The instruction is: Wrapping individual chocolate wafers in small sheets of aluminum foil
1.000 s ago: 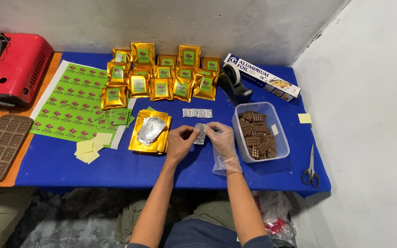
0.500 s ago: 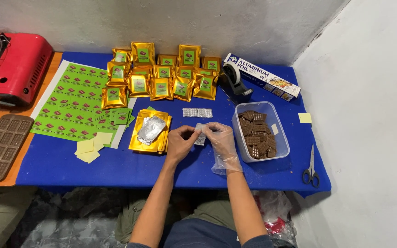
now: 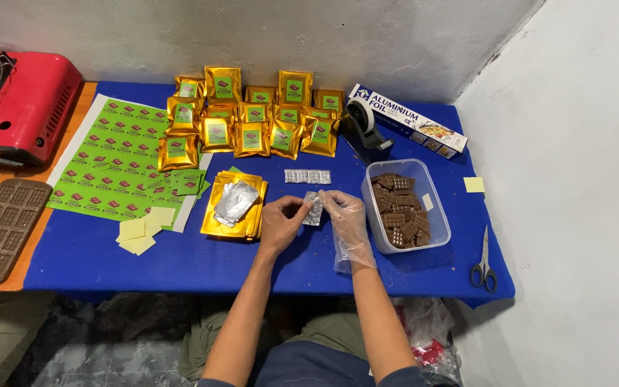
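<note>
your left hand [image 3: 281, 221] is bare, fingers curled in a pinch; your right hand [image 3: 344, 213], gloved, pinches opposite, forearms converging.

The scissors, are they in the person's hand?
No, the scissors lie alone on the blue table by its right edge, while both hands pinch a small foil-wrapped piece.

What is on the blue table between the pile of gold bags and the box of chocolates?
In the head view, both hands, left hand and gloved right hand, hold a small foil-wrapped piece there, between the flat gold pouches and the clear chocolate tub.
</note>
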